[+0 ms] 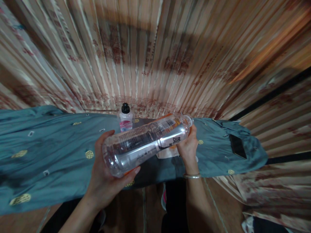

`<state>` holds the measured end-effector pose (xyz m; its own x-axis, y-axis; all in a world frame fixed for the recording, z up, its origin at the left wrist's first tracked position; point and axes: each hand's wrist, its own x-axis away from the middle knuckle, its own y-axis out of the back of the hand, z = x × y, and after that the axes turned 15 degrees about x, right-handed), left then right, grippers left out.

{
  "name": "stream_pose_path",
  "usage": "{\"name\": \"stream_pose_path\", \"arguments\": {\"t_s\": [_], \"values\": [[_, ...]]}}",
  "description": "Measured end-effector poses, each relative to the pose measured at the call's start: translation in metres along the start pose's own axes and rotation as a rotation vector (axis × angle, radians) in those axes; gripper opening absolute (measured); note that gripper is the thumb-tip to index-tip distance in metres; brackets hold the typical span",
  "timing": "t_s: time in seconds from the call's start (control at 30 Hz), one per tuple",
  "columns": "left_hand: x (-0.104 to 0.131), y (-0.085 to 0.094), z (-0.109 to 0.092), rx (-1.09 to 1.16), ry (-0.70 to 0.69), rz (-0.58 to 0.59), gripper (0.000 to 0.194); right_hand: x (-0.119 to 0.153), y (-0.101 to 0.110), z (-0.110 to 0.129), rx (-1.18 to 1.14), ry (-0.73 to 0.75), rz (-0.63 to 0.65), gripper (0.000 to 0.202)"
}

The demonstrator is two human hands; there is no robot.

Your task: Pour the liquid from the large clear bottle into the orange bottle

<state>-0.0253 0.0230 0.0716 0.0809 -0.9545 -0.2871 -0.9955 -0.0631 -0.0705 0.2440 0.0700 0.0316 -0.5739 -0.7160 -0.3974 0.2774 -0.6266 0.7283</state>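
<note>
A clear plastic drink bottle (pixel 145 144) with a printed label lies tilted across the view, raised above the green cloth. Its base rests in my left hand (pixel 104 171), whose fingers and thumb curve around the end. Near the neck, at the upper right, my right hand (pixel 189 145) grips the bottle; some of its fingers are hidden behind it. No cap shows on the bottle's mouth. Behind the bottle stands a smaller clear bottle (pixel 125 121) with a black cap and a pink label. Partly covered by the held bottle, a whitish piece (pixel 168 153) with some orange lies on the cloth.
A green cloth with yellow pineapple prints (pixel 65 142) covers the long narrow surface. Toward its right end lies a dark phone (pixel 237 146). A pleated curtain (pixel 150 64) hangs right behind the surface, and dark bars (pixel 272 94) cross at the right.
</note>
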Motion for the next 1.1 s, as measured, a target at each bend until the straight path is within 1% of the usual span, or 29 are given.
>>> {"name": "stream_pose_path", "arguments": {"t_s": [0.17, 0.3, 0.4, 0.6, 0.7, 0.8, 0.87, 0.97, 1.1], "values": [[0.0006, -0.0007, -0.0003, -0.008, -0.001, -0.003, 0.087, 0.0001, -0.002, -0.0013, -0.01, 0.016, -0.04, 0.074], [0.0003, -0.002, -0.0015, 0.007, 0.029, -0.011, 0.089, 0.0, -0.0004, 0.0007, -0.006, -0.016, -0.004, 0.079], [-0.0016, -0.0008, -0.0013, 0.017, 0.021, -0.014, 0.09, -0.0001, 0.0012, 0.0019, -0.007, -0.027, 0.004, 0.08], [-0.0051, 0.0059, 0.0051, -0.028, -0.045, 0.066, 0.092, 0.0004, 0.0008, 0.0017, -0.003, -0.014, -0.01, 0.076], [-0.0024, 0.0044, 0.0071, -0.012, -0.056, 0.042, 0.091, 0.0005, 0.0004, 0.002, 0.006, -0.016, -0.016, 0.076], [-0.0009, 0.0031, 0.0064, 0.005, -0.027, 0.017, 0.088, 0.0002, 0.0003, 0.002, 0.014, -0.02, -0.008, 0.078], [-0.0021, 0.0044, 0.0056, -0.016, -0.037, 0.039, 0.089, 0.0001, 0.0003, 0.0018, 0.014, -0.023, -0.005, 0.079], [-0.0046, 0.0071, 0.0048, -0.058, -0.057, 0.107, 0.095, 0.0001, 0.0007, 0.0015, 0.011, -0.02, -0.002, 0.079], [-0.0045, 0.0061, 0.0038, -0.04, -0.026, 0.053, 0.091, -0.0002, 0.0008, 0.0012, 0.023, -0.024, 0.007, 0.079]]}}
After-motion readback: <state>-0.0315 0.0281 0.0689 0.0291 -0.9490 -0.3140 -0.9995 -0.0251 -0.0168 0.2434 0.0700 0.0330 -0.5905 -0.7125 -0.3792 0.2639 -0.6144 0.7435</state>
